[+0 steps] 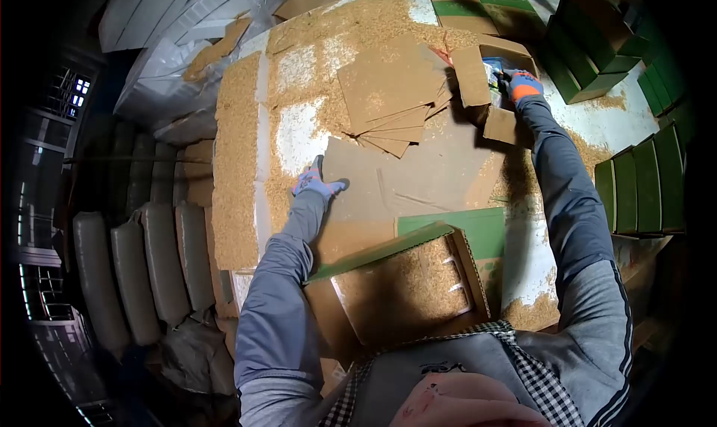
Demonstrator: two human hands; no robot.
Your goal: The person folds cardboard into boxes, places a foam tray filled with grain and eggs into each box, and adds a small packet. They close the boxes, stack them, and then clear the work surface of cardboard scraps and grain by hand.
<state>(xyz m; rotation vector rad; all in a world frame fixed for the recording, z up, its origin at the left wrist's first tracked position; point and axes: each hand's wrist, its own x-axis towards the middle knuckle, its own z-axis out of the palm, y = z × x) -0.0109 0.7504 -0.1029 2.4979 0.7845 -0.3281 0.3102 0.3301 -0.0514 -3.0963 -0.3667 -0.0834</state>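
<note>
My left hand (317,182), in a blue-grey glove, lies at the left edge of a flat cardboard sheet (418,177), thumb and fingers spread. Away at the upper right, my right hand (524,86), in a blue and orange glove, reaches into a small open cardboard box (472,76) with its flaps out. Its fingers curl at blue, white and green items (494,70) inside; what they grip is too small to make out. Close to my body, a larger open box (403,285) tilts, with wood shavings (418,281) in it.
Cardboard pieces (388,83) are stacked loosely mid-table, amid scattered shavings (355,24). Green boxes (642,181) stand at the right, more green boxes (590,54) behind them. Full grey sacks (134,270) line the left side. Plastic wrapping (168,76) lies at the back left.
</note>
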